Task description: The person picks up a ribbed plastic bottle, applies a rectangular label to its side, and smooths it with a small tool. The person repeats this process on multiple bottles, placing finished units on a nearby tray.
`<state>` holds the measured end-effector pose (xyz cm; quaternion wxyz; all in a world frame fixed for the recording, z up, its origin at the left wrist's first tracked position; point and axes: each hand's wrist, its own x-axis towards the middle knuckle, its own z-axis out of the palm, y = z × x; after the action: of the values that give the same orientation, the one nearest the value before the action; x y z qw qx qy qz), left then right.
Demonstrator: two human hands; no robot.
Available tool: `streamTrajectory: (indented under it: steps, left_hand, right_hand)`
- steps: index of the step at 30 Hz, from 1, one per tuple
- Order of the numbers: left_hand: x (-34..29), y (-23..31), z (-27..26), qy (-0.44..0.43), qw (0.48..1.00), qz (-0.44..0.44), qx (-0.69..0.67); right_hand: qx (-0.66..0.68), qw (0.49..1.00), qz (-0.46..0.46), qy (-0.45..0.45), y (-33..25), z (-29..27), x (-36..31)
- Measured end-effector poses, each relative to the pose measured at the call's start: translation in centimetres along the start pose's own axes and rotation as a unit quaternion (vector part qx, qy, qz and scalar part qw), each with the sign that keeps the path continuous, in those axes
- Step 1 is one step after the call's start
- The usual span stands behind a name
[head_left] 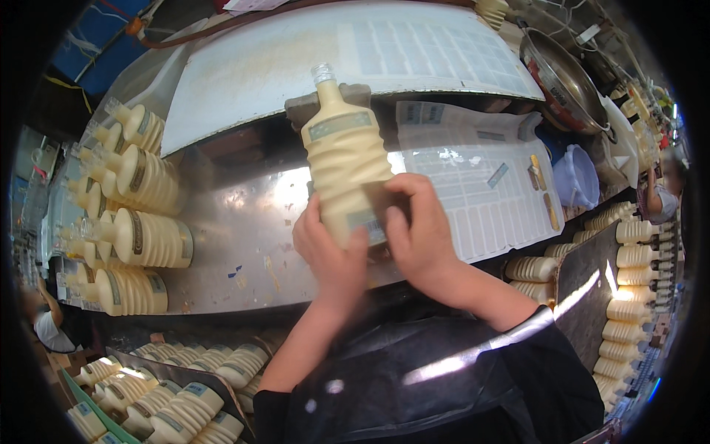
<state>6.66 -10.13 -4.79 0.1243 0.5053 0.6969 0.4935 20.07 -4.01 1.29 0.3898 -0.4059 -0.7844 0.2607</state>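
Here's the cream bottle, lying on its back with its clear neck pointing away from the person and its upper end over a brown block. Both hands are on it, one to each side and apart from each other! The left hand clasps the lower left edge, thumb over the near end. Across from it, the right hand seems to pinch a dark brown piece against the bottle's lower right; what that piece is, I can't tell.

Under it sits the lower label, partly covered, while the upper label lies in plain sight near the shoulder. My call: this is the pressing or smoothing of the lower label, with the left hand as the clamp. The next move calls for a steady left grip and even pressure from the right, because those ridges could easily rock the bottle or crease an edge.

Right of the bottle, translucent sheets spread out, a yellow-handled tool on their far side; left of it, more cream bottles stack up, necks outward.
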Motion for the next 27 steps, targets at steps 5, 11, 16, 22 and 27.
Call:
streamTrajectory:
  steps: [5,11,16,22,27]
  left_hand:
    - [-0.1,-0.4,0.1,0.001,1.0,0.023,-0.002]
    - [0.0,-0.9,0.1,0.005,0.999,0.015,-0.041]
    - [0.1,-1.9,-0.6,-0.008,0.989,-0.03,-0.145]
    - [0.4,-2.0,-1.2,-0.017,0.912,-0.174,-0.371]
    - [0.0,-2.9,-1.2,-0.005,0.909,-0.168,-0.381]
  right_hand:
    - [0.028,0.999,0.037,0.028,1.8,-0.6,-0.5]
    - [0.108,0.991,0.054,-0.063,-0.9,-2.8,0.0]
    - [-0.075,0.986,-0.145,0.046,1.3,-2.5,0.8]
    - [-0.067,0.934,-0.345,-0.056,-2.2,-1.6,-0.9]
    - [-0.139,0.934,-0.321,-0.069,-3.8,-1.2,0.8]
